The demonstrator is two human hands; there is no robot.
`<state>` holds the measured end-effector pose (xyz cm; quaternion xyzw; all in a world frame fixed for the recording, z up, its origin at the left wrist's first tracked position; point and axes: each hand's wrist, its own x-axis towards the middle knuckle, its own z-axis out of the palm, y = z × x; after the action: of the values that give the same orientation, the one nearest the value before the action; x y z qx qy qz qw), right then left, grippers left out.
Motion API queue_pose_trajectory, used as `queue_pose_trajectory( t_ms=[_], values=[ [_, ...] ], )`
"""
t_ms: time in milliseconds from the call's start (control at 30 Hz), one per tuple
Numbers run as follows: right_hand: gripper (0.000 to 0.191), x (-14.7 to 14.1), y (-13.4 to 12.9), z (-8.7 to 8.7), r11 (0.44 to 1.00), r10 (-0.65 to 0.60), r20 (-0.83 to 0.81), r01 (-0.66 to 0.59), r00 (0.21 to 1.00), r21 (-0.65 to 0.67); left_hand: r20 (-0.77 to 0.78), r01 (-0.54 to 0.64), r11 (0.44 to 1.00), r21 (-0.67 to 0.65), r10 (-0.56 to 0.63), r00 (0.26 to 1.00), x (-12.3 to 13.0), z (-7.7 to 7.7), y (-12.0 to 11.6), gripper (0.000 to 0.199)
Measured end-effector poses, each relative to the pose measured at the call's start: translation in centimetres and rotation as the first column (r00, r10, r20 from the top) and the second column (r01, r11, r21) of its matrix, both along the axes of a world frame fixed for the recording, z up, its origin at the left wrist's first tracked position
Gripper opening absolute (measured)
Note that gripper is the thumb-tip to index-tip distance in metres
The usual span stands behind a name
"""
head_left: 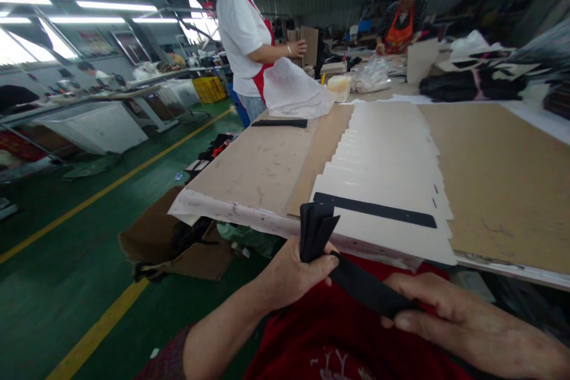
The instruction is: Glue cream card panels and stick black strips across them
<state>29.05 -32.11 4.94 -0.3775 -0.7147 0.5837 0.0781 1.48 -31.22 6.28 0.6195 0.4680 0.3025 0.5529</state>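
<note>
My left hand (303,270) is closed around a bundle of black strips (315,231), whose ends fan out above the fist. One black strip (367,288) stretches from my left thumb across to my right hand (439,309), which pinches it between thumb and fingers. Both hands are in front of my red apron (338,338), just off the table's near edge. On the table, a flat black strip (374,210) lies across the nearest of several overlapping white sheets (387,154).
A brown board (503,178) lies under the sheets. More black strips (279,123) rest at the table's far left. A person in a white shirt (244,29) stands beyond it, handling brown pieces. A cardboard box (178,243) sits on the floor at left.
</note>
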Motion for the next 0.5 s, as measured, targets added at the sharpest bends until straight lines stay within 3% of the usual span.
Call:
queue_pose_trajectory(
  t_ms=[100,267,333,400,500],
  values=[
    [0.019,-1.4,0.4,0.4,0.993,-0.025,0.083,0.016,0.996,0.115,-0.017,-0.043,0.998,-0.055,0.042,0.999,0.5,-0.7,0.2,0.016],
    [0.024,-3.0,0.8,1.1,0.98,-0.198,0.016,0.198,0.98,0.012,0.138,-0.059,0.972,-0.227,0.092,0.986,0.8,-1.7,0.3,0.033],
    [0.028,-2.9,1.0,1.3,0.969,-0.245,0.024,0.244,0.969,0.048,0.238,-0.091,0.965,-0.246,0.151,0.959,0.1,-1.9,0.4,0.042],
    [0.033,-2.1,1.4,1.2,0.955,-0.283,0.059,0.276,0.957,0.105,0.262,-0.174,0.964,-0.202,0.224,0.939,-1.4,-1.9,0.7,0.046],
    [0.042,0.0,2.8,0.7,0.927,-0.359,0.127,0.336,0.925,0.168,0.134,-0.249,0.968,0.003,0.246,0.96,-4.7,-1.0,1.5,0.037]
  ],
)
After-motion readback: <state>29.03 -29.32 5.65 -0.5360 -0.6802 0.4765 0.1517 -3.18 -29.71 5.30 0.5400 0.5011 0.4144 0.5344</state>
